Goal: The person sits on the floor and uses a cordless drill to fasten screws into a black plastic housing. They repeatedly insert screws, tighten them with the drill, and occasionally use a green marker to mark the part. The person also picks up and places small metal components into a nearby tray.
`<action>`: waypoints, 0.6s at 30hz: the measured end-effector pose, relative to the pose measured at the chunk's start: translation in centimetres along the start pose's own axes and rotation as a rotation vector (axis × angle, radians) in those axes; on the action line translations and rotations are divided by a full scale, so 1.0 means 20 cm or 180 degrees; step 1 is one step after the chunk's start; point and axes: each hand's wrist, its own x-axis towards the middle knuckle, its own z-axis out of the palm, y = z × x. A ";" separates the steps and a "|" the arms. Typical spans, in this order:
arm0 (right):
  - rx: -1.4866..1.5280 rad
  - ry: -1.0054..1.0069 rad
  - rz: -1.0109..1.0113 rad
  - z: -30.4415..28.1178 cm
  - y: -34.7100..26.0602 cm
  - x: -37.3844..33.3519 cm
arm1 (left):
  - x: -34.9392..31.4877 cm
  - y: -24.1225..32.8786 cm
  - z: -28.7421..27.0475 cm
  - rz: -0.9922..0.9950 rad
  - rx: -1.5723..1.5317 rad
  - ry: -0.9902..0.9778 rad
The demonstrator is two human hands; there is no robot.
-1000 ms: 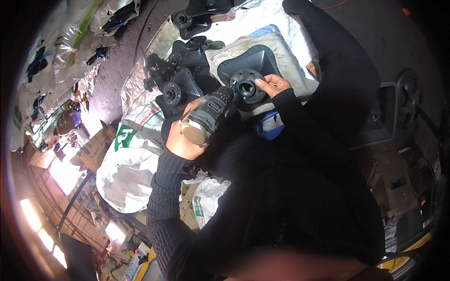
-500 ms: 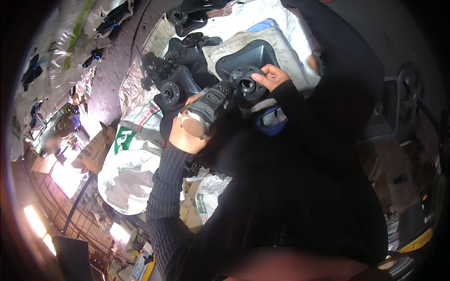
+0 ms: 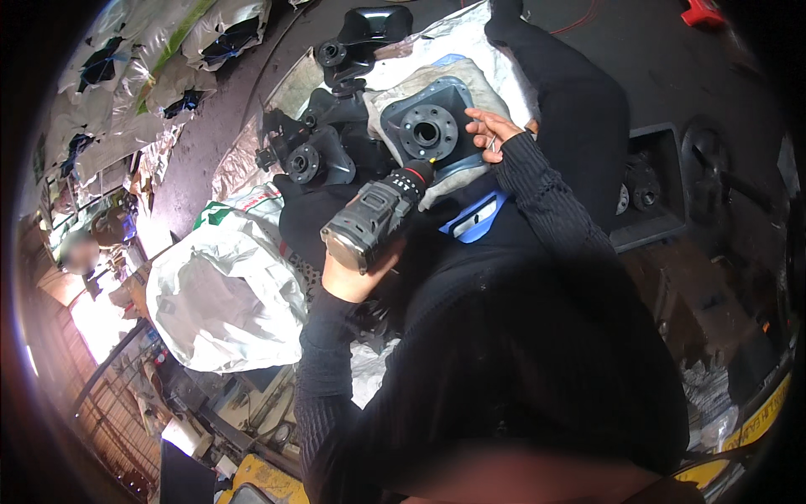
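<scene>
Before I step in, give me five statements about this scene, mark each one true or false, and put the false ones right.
1. The left hand holds a power drill. True.
2. The right hand also grips the drill. False: it is beside the black flanged part, away from the drill.
3. The black flanged part rests on light grey padding. True.
4. The large white sack lies to the right of the drill. False: it lies to the left.
5. A red object shows near the top right of the picture. True.
</scene>
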 end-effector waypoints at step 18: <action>0.1781 -0.0975 0.0062 0.24 0.12 -0.11 | 0.06 0.09 0.16 0.0730 0.0623 -0.0095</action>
